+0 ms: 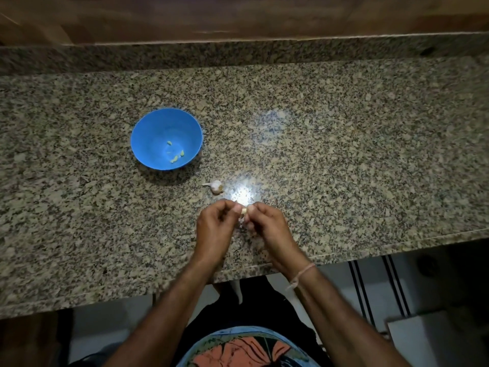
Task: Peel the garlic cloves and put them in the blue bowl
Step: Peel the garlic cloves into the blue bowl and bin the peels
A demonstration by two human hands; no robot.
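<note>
Pinched from both sides just above the front part of a speckled brown-and-beige granite countertop (pixel 344 154): a small pale garlic clove (pixel 243 210). On its left end, thumb and curled fingertips of the left hand (pixel 214 229); on its right end, thumb and forefinger of the right hand (pixel 268 225); remaining fingers of both folded in toward the palms. Too small and blurred to tell how much skin is on the clove. Just beyond the fingertips, a glaring white patch of reflected light (pixel 243 193) on the stone. Beside that glare, to the left, a small whitish garlic bulb with a papery stem (pixel 216 186), lying on its side, apart from both hands and roughly between them and the bowl. Farther back and left, a round blue plastic bowl (pixel 158 125) standing upright, with a few yellowish peeled cloves (pixel 174 158) at its bottom. Round the right wrist, a thin pinkish thread bracelet (pixel 301 272). Behind the counter, a raised granite ledge and a brown wooden panel (pixel 238 17).
</note>
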